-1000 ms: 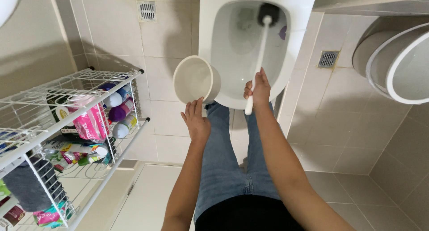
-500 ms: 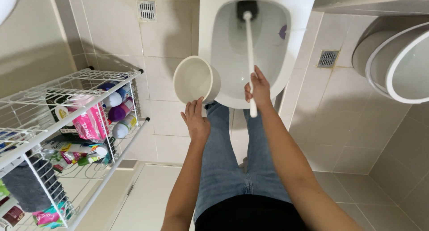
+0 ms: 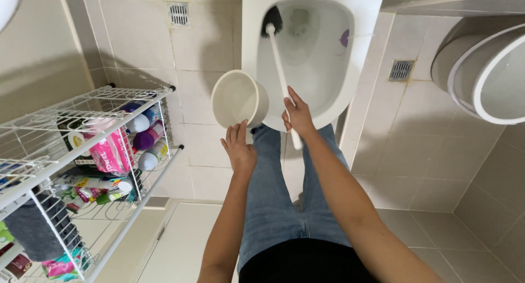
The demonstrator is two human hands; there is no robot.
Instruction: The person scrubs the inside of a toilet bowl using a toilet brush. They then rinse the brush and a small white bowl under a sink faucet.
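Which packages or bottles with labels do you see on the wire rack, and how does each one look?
Pink pack: soft, pink and white, upright on the middle shelf of the wire rack.
Bottles: lying behind the pack, white, purple and blue caps.
Small packs: lower shelf, flat, mixed green, yellow and red.
Pink packet: bottom shelf, partly hidden.

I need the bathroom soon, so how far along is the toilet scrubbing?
Midway, it seems. Done: the white toilet bowl is open, its inner walls showing no obvious dirt. In hand: the right hand grips the white-handled toilet brush, its dark head against the upper-left inner wall; the left hand touches the cream round plastic brush holder. Left: the brush is not yet in the holder.
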